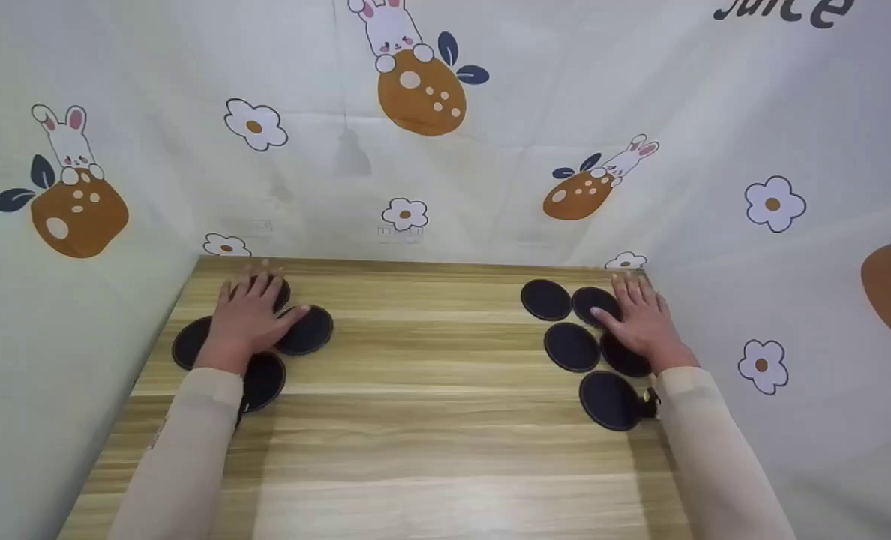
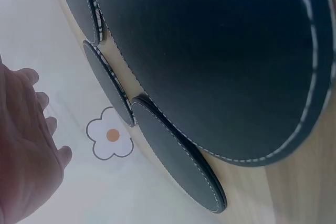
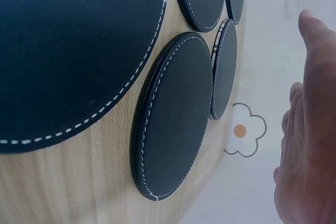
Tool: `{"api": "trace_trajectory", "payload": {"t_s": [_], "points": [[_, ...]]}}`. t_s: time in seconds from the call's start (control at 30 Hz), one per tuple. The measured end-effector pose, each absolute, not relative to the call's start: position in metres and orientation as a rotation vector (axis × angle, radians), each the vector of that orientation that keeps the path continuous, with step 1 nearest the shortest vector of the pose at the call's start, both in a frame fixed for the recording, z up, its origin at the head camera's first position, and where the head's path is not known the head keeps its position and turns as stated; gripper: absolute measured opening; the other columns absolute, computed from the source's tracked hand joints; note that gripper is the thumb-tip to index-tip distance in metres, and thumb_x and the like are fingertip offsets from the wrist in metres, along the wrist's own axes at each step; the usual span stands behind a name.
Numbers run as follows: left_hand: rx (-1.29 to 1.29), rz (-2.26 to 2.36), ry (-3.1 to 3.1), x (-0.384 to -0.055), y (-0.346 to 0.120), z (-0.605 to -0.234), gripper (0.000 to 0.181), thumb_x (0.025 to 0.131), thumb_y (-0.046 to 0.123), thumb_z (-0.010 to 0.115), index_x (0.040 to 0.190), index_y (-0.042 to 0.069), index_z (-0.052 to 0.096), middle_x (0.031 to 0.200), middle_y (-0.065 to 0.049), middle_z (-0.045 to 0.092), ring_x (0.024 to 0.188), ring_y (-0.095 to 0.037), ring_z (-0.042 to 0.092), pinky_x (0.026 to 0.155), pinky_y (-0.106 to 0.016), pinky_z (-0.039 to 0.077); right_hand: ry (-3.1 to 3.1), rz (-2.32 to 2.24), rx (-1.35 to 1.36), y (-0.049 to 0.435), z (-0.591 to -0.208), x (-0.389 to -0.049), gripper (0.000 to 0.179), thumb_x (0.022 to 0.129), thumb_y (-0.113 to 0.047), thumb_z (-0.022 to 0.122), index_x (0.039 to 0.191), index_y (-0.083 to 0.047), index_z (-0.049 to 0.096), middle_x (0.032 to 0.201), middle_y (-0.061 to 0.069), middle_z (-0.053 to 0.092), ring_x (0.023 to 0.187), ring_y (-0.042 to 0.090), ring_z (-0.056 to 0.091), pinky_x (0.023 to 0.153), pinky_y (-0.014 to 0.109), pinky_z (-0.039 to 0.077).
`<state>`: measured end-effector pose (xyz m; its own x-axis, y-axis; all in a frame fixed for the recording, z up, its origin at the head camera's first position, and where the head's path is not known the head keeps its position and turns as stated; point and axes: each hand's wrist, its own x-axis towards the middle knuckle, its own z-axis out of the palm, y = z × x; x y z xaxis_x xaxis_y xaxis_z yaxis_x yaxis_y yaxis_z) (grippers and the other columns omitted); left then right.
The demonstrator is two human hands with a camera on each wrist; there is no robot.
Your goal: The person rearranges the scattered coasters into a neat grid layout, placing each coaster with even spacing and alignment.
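Round black coasters with white stitched rims lie in two groups on a wooden table. My left hand point(image 1: 247, 321) is spread over the left group, between a coaster point(image 1: 308, 332) on its right and another coaster point(image 1: 190, 345) on its left. In the left wrist view, that hand point(image 2: 26, 150) hovers apart from the coasters, fingers extended. Over the outer edge of the right group is my right hand point(image 1: 643, 321), thumb stretched above a coaster point(image 1: 588, 304). The right wrist view has the right hand point(image 3: 317, 124) raised off a nearby coaster point(image 3: 176, 119), holding nothing.
Pale curtains point(image 1: 490, 172) printed with rabbits, oranges and flowers enclose the table point(image 1: 430, 390) at the back and sides. Bare wood lies between the two groups. Another coaster point(image 1: 609, 401) sits beside the right wrist, next to a small dark wrist-worn device point(image 1: 649, 403).
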<state>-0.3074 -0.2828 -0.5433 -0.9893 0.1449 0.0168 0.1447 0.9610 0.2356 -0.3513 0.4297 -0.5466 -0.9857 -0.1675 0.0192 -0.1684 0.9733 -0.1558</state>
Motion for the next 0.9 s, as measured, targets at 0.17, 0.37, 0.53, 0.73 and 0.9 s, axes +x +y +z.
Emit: {"api": "trace_trajectory", "payload": {"t_s": [0.17, 0.37, 0.53, 0.73, 0.9], "points": [[0.243, 0.388, 3.110, -0.306, -0.284, -0.544, 0.102, 0.109, 0.078, 0.038, 0.176, 0.002, 0.021, 0.181, -0.029, 0.007, 0.166, -0.053, 0.003, 0.129, -0.076, 0.001, -3.108, 0.244, 0.282, 0.427, -0.548, -0.350, 0.102, 0.109, -0.074, 0.041, 0.176, -0.002, 0.014, 0.181, 0.029, 0.009, 0.167, 0.053, 0.005, 0.130, 0.074, 0.006], [0.330, 0.498, 3.149, -0.307, -0.285, -0.549, 0.097, 0.109, 0.072, 0.048, 0.172, 0.000, 0.032, 0.176, -0.031, 0.026, 0.162, -0.055, 0.022, 0.126, -0.077, 0.016, -3.017, 0.301, 0.271, 0.418, -0.546, -0.346, 0.098, 0.108, -0.071, 0.052, 0.173, -0.001, 0.031, 0.172, 0.032, 0.035, 0.155, 0.057, 0.037, 0.126, 0.072, 0.028], [0.394, 0.647, 3.162, -0.304, -0.287, -0.552, 0.090, 0.109, 0.062, 0.060, 0.166, -0.005, 0.040, 0.166, -0.034, 0.041, 0.152, -0.059, 0.037, 0.122, -0.077, 0.028, -2.947, 0.491, 0.284, 0.405, -0.547, -0.339, 0.090, 0.108, -0.062, 0.062, 0.168, 0.001, 0.039, 0.165, 0.035, 0.043, 0.151, 0.057, 0.042, 0.124, 0.072, 0.032], [0.422, 0.824, 3.111, -0.297, -0.290, -0.550, 0.083, 0.108, 0.054, 0.068, 0.161, -0.007, 0.046, 0.164, -0.034, 0.043, 0.151, -0.056, 0.039, 0.123, -0.072, 0.032, -2.858, 0.723, 0.355, 0.391, -0.551, -0.335, 0.082, 0.107, -0.049, 0.071, 0.164, 0.003, 0.044, 0.161, 0.033, 0.048, 0.151, 0.052, 0.043, 0.126, 0.067, 0.031], [0.378, 0.899, 3.060, -0.289, -0.293, -0.548, 0.085, 0.107, 0.054, 0.069, 0.161, -0.006, 0.045, 0.166, -0.033, 0.040, 0.153, -0.054, 0.039, 0.124, -0.070, 0.033, -2.801, 0.909, 0.397, 0.373, -0.555, -0.331, 0.077, 0.106, -0.044, 0.074, 0.161, 0.004, 0.048, 0.160, 0.028, 0.050, 0.151, 0.047, 0.045, 0.126, 0.064, 0.033]]}}
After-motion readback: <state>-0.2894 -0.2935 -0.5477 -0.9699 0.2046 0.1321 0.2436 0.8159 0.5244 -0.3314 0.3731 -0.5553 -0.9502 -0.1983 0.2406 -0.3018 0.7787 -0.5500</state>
